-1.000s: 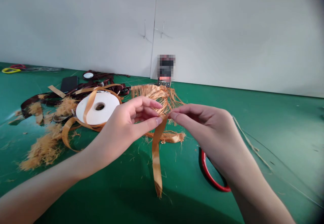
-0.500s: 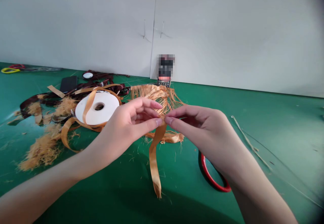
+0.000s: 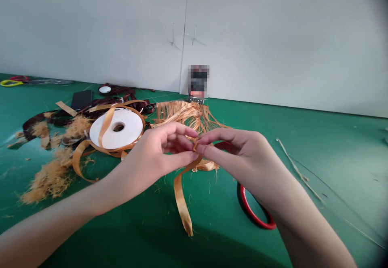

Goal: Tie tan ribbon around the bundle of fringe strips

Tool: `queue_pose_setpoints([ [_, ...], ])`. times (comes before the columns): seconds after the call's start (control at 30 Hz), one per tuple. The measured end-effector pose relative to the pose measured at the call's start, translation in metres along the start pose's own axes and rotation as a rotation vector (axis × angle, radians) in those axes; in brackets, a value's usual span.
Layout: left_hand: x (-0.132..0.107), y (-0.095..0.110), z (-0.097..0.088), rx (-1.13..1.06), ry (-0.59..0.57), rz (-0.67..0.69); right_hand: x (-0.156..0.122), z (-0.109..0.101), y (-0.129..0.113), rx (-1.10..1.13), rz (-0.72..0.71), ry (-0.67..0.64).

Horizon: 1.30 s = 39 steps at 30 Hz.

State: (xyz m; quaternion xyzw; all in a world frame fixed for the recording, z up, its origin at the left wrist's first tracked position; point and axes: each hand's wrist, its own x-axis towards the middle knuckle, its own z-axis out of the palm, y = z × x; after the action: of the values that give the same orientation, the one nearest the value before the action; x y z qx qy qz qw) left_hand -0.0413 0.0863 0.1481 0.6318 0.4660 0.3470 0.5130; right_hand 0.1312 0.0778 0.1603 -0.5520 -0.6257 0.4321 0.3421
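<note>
A strip of gold satin ribbon (image 3: 182, 199) hangs from between my two hands, its frayed lower end near the green surface. My left hand (image 3: 165, 148) pinches the ribbon's upper part between thumb and fingers. Right beside it, my right hand (image 3: 233, 148) grips the same part in a thumb-and-finger pinch, the fingertips of both hands almost touching. A small folded bit of ribbon shows between them. Just behind the hands lies a bundle of shredded gold ribbon (image 3: 172, 112), partly covered by them. Under my right wrist is a red scissor handle (image 3: 253, 211); the blades are mostly hidden.
A white ribbon spool (image 3: 101, 128) stands left of my hands, with frayed fibre clumps (image 3: 50, 181) and dark ribbon (image 3: 34, 120) around it. Yellow-handled scissors (image 3: 12, 83) lie far left. A pixelated upright object (image 3: 198, 84) leans on the white wall. Thin twine (image 3: 298, 171) lies right.
Both hands have dipped slightly, and their fingertips have shifted on the ribbon. The hanging ribbon's upper part now slants more to the left, and a small fold shows at the fingertips.
</note>
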Motion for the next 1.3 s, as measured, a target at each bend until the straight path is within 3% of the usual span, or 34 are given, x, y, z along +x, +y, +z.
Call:
queue_pose_setpoints([
  [0.37, -0.003, 0.0, 0.0, 0.069, -0.006, -0.023, 0.002, -0.002, 0.0, -0.085, -0.054, 0.175],
  [0.67, -0.001, -0.002, 0.002, -0.02, -0.035, -0.055, -0.001, -0.005, -0.001, 0.05, -0.038, 0.041],
  [0.93, -0.001, -0.003, 0.003, 0.001, -0.023, -0.052, 0.0, -0.006, -0.002, 0.112, -0.028, 0.081],
  [1.07, -0.001, -0.003, 0.002, -0.015, -0.005, -0.036, -0.001, -0.01, -0.002, 0.096, 0.031, 0.027],
  [1.3, 0.0, -0.006, 0.002, -0.081, 0.02, 0.011, 0.002, -0.01, 0.001, 0.119, 0.017, -0.015],
])
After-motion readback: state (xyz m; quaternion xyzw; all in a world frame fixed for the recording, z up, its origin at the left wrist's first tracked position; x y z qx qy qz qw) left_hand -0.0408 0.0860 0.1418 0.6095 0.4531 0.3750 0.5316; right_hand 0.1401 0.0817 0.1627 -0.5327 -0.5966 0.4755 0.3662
